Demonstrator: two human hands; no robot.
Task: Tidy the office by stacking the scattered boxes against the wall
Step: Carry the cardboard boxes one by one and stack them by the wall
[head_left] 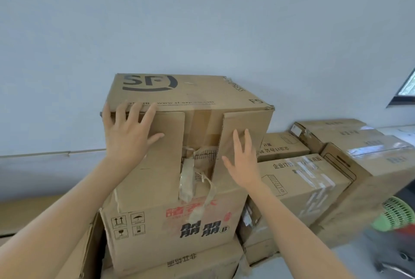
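A brown SF-printed cardboard box (190,92) tops a stack against the pale blue wall (202,20). Its near side has two loose flaps and torn tape hanging down. My left hand (128,135) lies flat with spread fingers on the left flap, fingertips at the top edge. With straight fingers, my right hand (243,162) presses the right flap. Under it sits a box with red and black print (170,231), and another box (190,263) lies below that.
To the right, several taped cardboard boxes (310,180) are packed along the wall. A green plastic basket (395,216) sits at the lower right, and a window corner (406,90) shows at the right edge. A flat carton (27,213) lies at the left.
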